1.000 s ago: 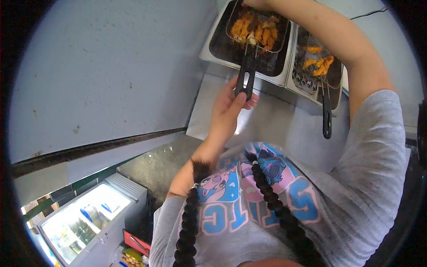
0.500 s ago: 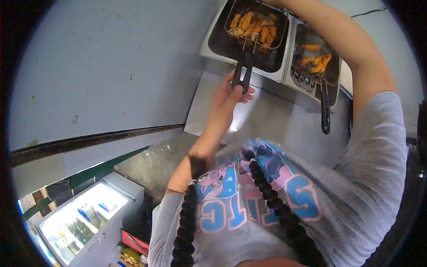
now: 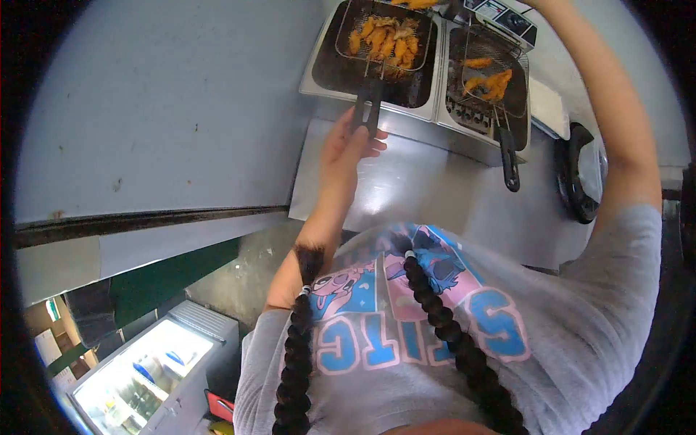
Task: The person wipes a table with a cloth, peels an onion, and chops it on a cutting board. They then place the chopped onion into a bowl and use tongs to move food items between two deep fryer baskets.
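Note:
My left hand [image 3: 346, 148] is closed around the black handle [image 3: 367, 109] of a fryer basket [image 3: 384, 43]. Several browned, battered pieces of food [image 3: 390, 45] lie in this wire basket, over the left fryer tank [image 3: 326, 72]. My right forearm [image 3: 609, 87] stretches up along the right side and leaves the view at the top edge; the hand is out of sight. A second basket [image 3: 516, 107] sits in the right tank with a few fried pieces [image 3: 491, 87] in it, its black handle [image 3: 509, 163] pointing toward me.
Both fryers stand on a steel counter [image 3: 435, 181]. A black control box [image 3: 507, 20] sits behind the right tank. Further right are a white container [image 3: 547, 109] and a black round-edged item [image 3: 574, 174]. A grey panel [image 3: 167, 109] borders the left; a lit glass-topped cooler [image 3: 141, 377] stands below.
The view has shifted, so the fryers appear further left and the right-hand items show. My right arm has swung outward to the right. My left hand keeps its grip on the basket handle.

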`<control>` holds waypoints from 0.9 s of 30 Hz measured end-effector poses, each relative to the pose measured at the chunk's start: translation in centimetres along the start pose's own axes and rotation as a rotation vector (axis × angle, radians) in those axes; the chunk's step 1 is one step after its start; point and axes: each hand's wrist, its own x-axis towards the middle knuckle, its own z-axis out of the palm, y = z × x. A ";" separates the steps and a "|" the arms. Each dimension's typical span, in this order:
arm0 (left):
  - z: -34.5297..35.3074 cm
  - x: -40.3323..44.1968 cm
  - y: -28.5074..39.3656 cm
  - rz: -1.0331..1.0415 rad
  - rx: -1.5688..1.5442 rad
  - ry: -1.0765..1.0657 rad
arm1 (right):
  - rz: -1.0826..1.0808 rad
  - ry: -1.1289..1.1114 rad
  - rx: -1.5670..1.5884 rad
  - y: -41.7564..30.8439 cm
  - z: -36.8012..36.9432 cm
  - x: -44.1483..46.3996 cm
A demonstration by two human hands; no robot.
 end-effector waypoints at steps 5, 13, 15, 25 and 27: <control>-0.1 0.2 -0.5 -0.001 -0.024 -0.001 | 0.177 -0.348 -0.083 5.5 -0.7 -10.2; -0.4 0.5 -0.3 -0.019 0.030 0.020 | 0.199 -0.309 -0.031 6.2 9.2 -19.1; -0.2 0.3 -0.4 -0.023 0.035 0.028 | 0.232 -0.414 0.018 4.3 9.5 -19.1; -0.6 0.2 -0.7 -0.005 0.015 -0.009 | 0.100 0.019 0.178 -6.1 2.7 -4.7; -0.5 0.0 -0.6 -0.018 -0.001 -0.008 | -0.151 0.070 0.110 -8.4 5.3 -1.3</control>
